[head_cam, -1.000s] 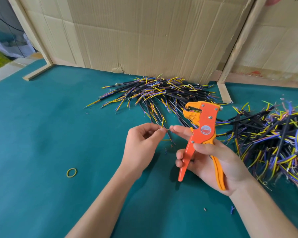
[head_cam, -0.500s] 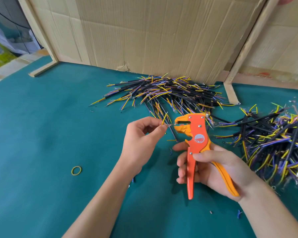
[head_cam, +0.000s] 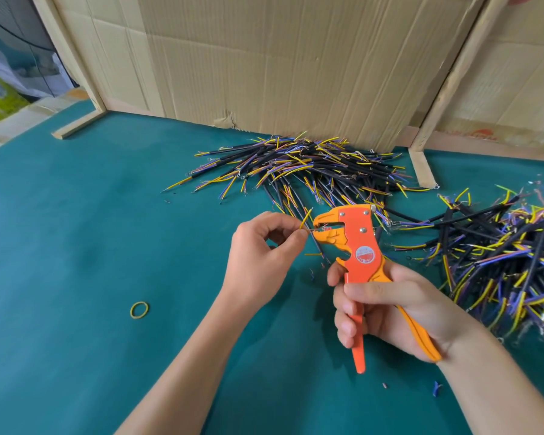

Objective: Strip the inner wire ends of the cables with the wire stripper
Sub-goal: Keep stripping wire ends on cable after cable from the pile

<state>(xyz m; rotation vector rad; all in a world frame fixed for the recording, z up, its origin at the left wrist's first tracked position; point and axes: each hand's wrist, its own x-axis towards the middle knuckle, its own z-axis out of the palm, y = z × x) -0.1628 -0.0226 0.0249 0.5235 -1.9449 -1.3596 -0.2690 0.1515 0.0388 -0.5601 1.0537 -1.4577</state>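
Debris, nearest edge: small blue insulation scrap [head_cam: 436, 388] and a tiny pale offcut [head_cam: 384, 385] lie on the surface [head_cam: 76, 246], near the right forearm.
Right hand [head_cam: 390, 312]: fingers wrapped around both handles of the orange wire stripper [head_cam: 360, 246], clamped on it; tool held upright, head pointing left.
Stripper handles: one runs straight down below the fingers, the other angles out past the heel of the palm.
Rubber band [head_cam: 139, 310]: yellow loop lying flat on the surface, well apart from both hands, to the left.
Left hand [head_cam: 261, 252]: thumb and forefinger pinched together on the cable [head_cam: 319, 248], other fingers curled.
Cable: held just left of the stripper head; a thin inner wire reaches into the tool's mouth; a yellow inner wire [head_cam: 306, 218] sticks up beside the fingertips; dark sheath runs down behind the hand.
Stripper mouth: slightly parted around the wire end; whether it bites the insulation cannot be told.
Right cable pile [head_cam: 500, 255]: black sheathed cables with yellow, blue and purple ends, heaped on the surface beside the right hand.
Far cable pile [head_cam: 311, 167]: similar cables against the cardboard wall [head_cam: 296, 64].
Wooden strips [head_cam: 423, 169]: frame the cardboard panels.
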